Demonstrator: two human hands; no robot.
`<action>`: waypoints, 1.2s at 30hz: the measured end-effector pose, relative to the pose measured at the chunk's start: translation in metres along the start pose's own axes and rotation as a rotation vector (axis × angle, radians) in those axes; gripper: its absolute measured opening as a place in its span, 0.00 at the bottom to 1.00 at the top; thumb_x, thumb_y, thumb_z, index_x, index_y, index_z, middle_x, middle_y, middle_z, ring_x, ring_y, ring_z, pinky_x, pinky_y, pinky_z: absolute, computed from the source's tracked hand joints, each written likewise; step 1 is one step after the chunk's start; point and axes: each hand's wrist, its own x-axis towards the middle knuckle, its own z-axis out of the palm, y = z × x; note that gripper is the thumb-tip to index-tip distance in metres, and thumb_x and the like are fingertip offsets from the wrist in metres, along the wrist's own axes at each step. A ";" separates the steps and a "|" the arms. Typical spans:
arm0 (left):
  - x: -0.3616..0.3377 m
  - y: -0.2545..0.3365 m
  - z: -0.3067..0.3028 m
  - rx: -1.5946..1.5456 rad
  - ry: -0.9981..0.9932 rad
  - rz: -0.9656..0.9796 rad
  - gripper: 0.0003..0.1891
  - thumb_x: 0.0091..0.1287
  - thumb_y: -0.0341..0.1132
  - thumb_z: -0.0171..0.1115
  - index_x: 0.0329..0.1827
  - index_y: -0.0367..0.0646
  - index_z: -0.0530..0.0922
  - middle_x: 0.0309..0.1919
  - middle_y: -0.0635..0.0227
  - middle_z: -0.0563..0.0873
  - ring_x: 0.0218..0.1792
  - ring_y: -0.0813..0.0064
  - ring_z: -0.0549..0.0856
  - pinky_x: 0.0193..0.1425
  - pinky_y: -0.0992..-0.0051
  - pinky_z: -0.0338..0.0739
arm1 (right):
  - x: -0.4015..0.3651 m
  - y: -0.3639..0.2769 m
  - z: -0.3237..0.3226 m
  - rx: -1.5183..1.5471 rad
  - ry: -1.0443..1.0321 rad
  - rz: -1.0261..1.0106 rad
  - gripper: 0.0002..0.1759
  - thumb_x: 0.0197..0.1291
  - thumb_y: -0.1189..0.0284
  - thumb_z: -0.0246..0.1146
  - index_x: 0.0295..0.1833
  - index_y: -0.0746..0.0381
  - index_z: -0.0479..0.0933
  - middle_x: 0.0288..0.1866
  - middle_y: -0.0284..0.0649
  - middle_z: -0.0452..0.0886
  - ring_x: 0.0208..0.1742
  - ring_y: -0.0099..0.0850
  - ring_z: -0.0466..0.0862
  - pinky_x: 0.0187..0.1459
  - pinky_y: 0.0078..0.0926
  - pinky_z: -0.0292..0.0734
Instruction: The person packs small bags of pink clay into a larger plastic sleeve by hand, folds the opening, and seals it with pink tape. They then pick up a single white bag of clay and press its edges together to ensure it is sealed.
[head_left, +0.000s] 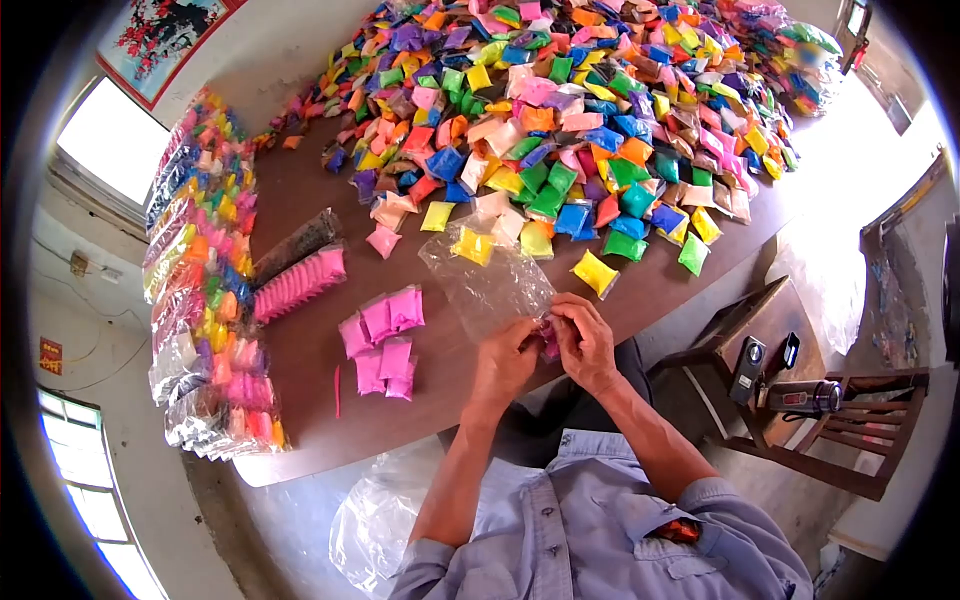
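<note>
At the table's near edge, my left hand and my right hand are close together, fingers pinched at the open end of a clear plastic bag. The bag lies spread on the table beyond my hands. Something small and purple-pink shows between my fingers, mostly hidden. To the left of my hands lie several pink packets in a loose group. Behind them is a row of pink packets beside a dark packet strip. A thin red strip lies nearer the edge.
A large heap of coloured packets covers the far side of the brown table. Bagged packets line its left edge. On the right, a wooden stool and a chair hold a flask and a black device.
</note>
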 end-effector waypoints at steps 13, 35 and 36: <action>-0.007 0.008 -0.007 0.042 0.018 -0.066 0.15 0.67 0.25 0.73 0.57 0.38 0.88 0.48 0.53 0.93 0.42 0.58 0.95 0.49 0.65 0.89 | 0.000 0.000 0.004 -0.008 0.047 0.026 0.11 0.66 0.86 0.69 0.51 0.65 0.83 0.56 0.46 0.88 0.49 0.41 0.90 0.48 0.29 0.84; -0.046 -0.059 -0.154 0.809 0.149 -0.360 0.17 0.65 0.39 0.73 0.55 0.45 0.87 0.47 0.49 0.92 0.49 0.44 0.91 0.53 0.48 0.85 | -0.003 0.003 0.002 0.079 0.035 0.031 0.11 0.66 0.86 0.68 0.50 0.64 0.83 0.55 0.41 0.87 0.39 0.30 0.87 0.40 0.23 0.82; -0.044 -0.057 -0.156 0.779 0.149 -0.345 0.18 0.64 0.38 0.74 0.56 0.44 0.86 0.46 0.49 0.92 0.49 0.44 0.91 0.53 0.49 0.85 | -0.003 0.003 0.002 0.070 0.032 0.028 0.11 0.65 0.87 0.68 0.51 0.64 0.84 0.55 0.41 0.87 0.40 0.31 0.88 0.40 0.24 0.82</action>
